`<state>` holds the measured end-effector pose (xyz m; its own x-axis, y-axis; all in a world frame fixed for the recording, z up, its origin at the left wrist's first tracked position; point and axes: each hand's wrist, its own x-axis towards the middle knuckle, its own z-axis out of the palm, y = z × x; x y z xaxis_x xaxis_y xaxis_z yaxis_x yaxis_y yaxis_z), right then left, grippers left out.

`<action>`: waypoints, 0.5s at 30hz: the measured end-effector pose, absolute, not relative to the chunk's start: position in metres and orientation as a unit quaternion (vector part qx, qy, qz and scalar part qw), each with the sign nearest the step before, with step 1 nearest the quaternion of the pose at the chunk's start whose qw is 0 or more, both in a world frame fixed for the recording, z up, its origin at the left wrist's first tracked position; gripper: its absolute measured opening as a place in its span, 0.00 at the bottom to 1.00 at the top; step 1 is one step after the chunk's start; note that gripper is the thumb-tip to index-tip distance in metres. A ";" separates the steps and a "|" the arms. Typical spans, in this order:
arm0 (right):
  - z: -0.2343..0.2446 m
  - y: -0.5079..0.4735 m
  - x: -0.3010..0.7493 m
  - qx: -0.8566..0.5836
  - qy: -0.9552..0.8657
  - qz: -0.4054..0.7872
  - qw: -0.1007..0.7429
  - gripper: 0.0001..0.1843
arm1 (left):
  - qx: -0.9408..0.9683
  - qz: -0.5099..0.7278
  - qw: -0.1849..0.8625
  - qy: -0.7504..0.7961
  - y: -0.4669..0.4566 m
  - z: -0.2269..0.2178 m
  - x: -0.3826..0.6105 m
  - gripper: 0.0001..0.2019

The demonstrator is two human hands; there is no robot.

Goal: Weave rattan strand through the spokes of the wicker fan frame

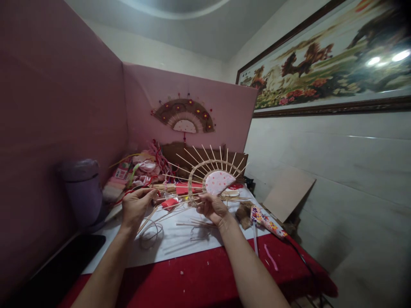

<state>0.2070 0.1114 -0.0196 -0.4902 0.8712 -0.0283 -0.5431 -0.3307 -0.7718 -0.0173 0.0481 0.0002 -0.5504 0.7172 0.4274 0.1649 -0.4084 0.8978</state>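
My right hand (212,208) grips the lower edge of a fan frame (236,169) and holds it up over the table. Thin bamboo sticks fan out from a half-round white pad with pink dots (220,182), and a ring of twine runs across the sticks. To the left, my left hand (138,207) is closed in a pinch close to the tips of the lowest sticks. What sits between its fingertips is too small to make out. A loose loop of twine (150,235) lies below, between the two hands.
A floral glue gun (266,221) lies at right, its cord over the red cloth (180,278). Behind are a heap of pink material (144,167) and bundled sticks. A lidded bin (81,192) stands left. A finished fan (184,115) hangs on the pink panel.
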 end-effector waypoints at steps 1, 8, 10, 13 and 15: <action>-0.020 0.111 0.207 -0.218 -0.354 0.788 0.454 0.07 | 0.422 0.722 0.221 0.502 0.048 0.000 -0.017 0.12; -0.019 0.110 0.208 -0.179 -0.372 0.802 0.432 0.07 | 0.375 0.733 0.305 0.479 0.046 0.005 -0.012 0.14; -0.019 0.110 0.207 -0.179 -0.380 0.802 0.424 0.10 | 0.378 0.727 0.294 0.491 0.046 0.004 -0.012 0.15; -0.019 0.109 0.206 -0.174 -0.388 0.804 0.415 0.11 | 0.382 0.718 0.296 0.501 0.048 0.002 -0.013 0.16; -0.018 0.106 0.205 -0.164 -0.396 0.808 0.404 0.11 | 0.387 0.711 0.312 0.497 0.050 -0.002 -0.011 0.17</action>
<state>0.2051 0.1064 -0.0181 -0.6205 0.7823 0.0544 -0.5223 -0.3605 -0.7728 -0.0112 0.0498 -0.0015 -0.5059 0.8284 0.2407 -0.0581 -0.3111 0.9486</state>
